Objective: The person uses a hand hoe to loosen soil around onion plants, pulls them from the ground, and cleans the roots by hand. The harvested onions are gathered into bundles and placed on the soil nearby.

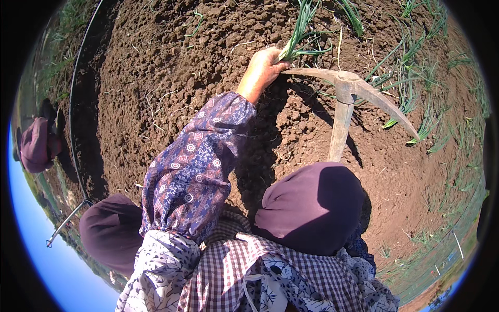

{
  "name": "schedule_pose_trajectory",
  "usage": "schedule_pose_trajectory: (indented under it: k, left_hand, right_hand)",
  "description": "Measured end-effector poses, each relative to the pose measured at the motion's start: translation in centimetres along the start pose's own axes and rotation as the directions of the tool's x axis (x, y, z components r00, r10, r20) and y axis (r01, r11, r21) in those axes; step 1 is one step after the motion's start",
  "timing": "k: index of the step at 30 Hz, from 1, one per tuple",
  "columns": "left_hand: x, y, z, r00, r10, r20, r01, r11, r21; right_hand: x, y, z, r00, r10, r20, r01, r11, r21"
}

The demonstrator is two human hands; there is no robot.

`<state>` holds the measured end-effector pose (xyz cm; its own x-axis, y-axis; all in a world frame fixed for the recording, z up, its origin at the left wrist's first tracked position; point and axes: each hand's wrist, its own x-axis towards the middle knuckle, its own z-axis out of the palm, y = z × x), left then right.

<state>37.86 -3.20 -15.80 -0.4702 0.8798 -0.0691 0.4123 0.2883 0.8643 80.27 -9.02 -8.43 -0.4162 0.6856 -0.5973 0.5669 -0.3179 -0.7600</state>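
Note:
My left hand [262,71] is closed around the pale bases of a bunch of green onion plants [299,33], whose leaves stretch away from me over the soil. Close beside the thumb is one end of a pick mattock head [347,78]; whether it touches my hand I cannot tell. The head's other, tapering end points right, over onion leaves. Its wooden handle [340,130] runs down towards me and disappears behind my right knee [312,206]. My right hand is out of view; only part of its dark patterned sleeve [360,249] shows beyond that knee.
Loose, cloddy brown soil [156,70] spreads before me, with stray roots on it. More onion plants [413,78] grow at right. A thin pipe [71,97] runs along the left. Beyond it is another person in a dark head covering [35,144].

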Motion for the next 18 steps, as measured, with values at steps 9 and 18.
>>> schedule_pose_trajectory:
  k: [9, 18]
  left_hand:
    - [0.2, 1.2, -1.0, 0.991, -0.115, -0.070, 0.105, 0.986, -0.133]
    - [-2.0, 6.1, -14.2, 0.744, -0.091, -0.662, -0.350, 0.791, -0.502]
  right_hand:
    - [0.6, -0.5, 0.6, 0.999, -0.046, 0.022, 0.045, 0.999, 0.009]
    - [10.4, -15.5, 3.5, 0.762, -0.619, -0.190, 0.645, 0.751, 0.138]
